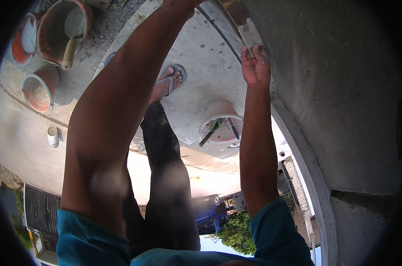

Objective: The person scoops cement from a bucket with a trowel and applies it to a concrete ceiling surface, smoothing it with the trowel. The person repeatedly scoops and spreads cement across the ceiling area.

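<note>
My right hand is raised beside the rough grey wall, palm toward me. Its fingers close on the near end of a wooden board, which is smeared with pale mortar and runs along the wall's edge. My left arm stretches up across the view. Only part of my left hand shows at the top edge, close to the far stretch of the board; its fingers are out of view, so what it touches cannot be told.
A bucket of hand tools stands on the concrete between my arms. At the far left are a large orange bucket holding a wooden-handled tool, two smaller buckets and a can. My sandalled foot is on the floor.
</note>
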{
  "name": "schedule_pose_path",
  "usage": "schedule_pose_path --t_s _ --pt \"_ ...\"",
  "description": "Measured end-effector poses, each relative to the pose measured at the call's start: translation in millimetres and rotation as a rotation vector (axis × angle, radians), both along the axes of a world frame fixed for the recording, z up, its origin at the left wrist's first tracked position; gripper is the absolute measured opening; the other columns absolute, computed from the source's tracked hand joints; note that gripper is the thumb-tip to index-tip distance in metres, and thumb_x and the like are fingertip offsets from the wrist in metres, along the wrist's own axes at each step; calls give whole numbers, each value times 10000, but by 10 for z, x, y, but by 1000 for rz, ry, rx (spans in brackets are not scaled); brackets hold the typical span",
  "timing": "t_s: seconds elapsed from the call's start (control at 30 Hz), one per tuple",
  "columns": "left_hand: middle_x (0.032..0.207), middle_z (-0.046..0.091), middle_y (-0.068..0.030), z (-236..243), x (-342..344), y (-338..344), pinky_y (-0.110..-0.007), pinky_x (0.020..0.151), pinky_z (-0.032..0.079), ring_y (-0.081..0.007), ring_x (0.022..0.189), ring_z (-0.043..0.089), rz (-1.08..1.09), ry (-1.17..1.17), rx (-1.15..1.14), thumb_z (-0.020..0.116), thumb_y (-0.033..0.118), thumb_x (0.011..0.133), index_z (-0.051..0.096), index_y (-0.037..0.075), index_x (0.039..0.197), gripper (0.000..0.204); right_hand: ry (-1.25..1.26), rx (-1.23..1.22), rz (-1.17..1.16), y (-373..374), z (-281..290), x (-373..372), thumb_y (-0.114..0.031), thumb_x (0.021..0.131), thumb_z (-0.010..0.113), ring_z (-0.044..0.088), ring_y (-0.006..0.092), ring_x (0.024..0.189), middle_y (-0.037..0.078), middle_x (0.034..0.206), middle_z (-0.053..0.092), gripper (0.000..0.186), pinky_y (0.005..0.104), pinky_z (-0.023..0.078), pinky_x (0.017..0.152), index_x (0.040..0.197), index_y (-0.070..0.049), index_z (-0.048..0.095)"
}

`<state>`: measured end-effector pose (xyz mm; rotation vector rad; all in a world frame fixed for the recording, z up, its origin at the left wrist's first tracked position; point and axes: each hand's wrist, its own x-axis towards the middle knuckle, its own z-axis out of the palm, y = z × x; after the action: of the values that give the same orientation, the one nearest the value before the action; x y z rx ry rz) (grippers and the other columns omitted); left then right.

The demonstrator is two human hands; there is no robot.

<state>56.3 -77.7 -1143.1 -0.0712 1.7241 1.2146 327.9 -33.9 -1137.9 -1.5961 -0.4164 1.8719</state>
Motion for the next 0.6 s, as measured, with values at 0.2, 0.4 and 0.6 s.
schedule_pose_path --t_s 0.2,0.4,0.6 --pt "767 711 -63 -758 -145 -134 -308 554 501 -164 624 658 -1055 1360 92 741 168 886 704 63 879 112 15 -130 -155 -29 -50 -83 -18 965 617 581 292 1146 192 1288 558 355 449 540 954 1290 26 482" --pt "887 697 26 -6 -125 149 -293 622 525 -132 771 675 -146 -204 -32 697 206 924 664 149 970 80 21 -160 -180 -18 70 -70 -9 939 654 575 239 1169 104 1286 576 421 446 516 952 1322 -71 491" --pt "870 694 -24 17 -56 96 -296 631 553 -158 731 676 63 -295 153 680 134 923 662 84 962 65 9 -116 -175 -47 238 -102 -16 939 659 570 231 1173 98 1304 569 428 452 506 968 1330 -77 496"
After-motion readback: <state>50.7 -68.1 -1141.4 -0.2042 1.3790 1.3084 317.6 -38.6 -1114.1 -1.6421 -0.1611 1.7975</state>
